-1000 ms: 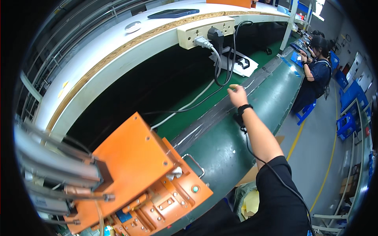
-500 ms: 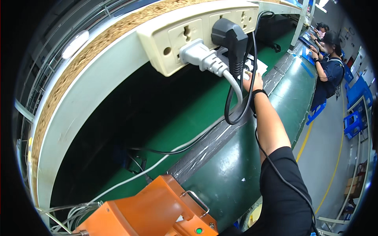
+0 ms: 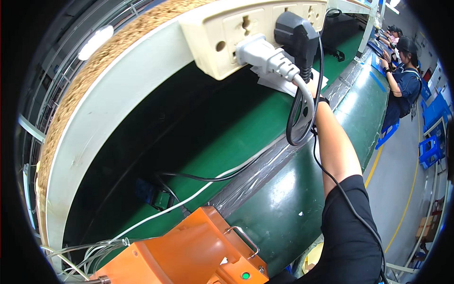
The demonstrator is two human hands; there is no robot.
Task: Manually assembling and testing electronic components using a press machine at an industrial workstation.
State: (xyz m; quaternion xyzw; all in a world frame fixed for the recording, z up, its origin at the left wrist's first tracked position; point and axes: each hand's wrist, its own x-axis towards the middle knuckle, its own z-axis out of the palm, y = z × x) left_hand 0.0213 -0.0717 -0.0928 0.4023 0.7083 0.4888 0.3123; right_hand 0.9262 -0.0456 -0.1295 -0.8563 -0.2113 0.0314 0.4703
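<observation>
My right arm stretches forward over the green work surface (image 3: pixel 276 201), a black band round its wrist. Only a small part of my right hand (image 3: pixel 313 88) shows; the black plug (image 3: pixel 299 37) and hanging cables cover its fingers. It is beside white sheets (image 3: pixel 279 85) lying on the green surface, but whether it grips them is hidden. Nearer the camera, a cream power strip (image 3: pixel 208 45) holds the black plug and a pale grey plug (image 3: pixel 265 56). My left hand is out of view.
An orange machine (image 3: pixel 175 251) with a metal handle and green button stands at the lower middle. Pale and black cables run across the surface. A white beam (image 3: pixel 94 113) curves along the left. Co-workers (image 3: pixel 406 80) are at the bench's far right, near blue stools (image 3: pixel 429 151).
The view has shifted, so the power strip sits higher and further right. My right hand has gone further behind the plug and cables, and more of the white sheets shows.
</observation>
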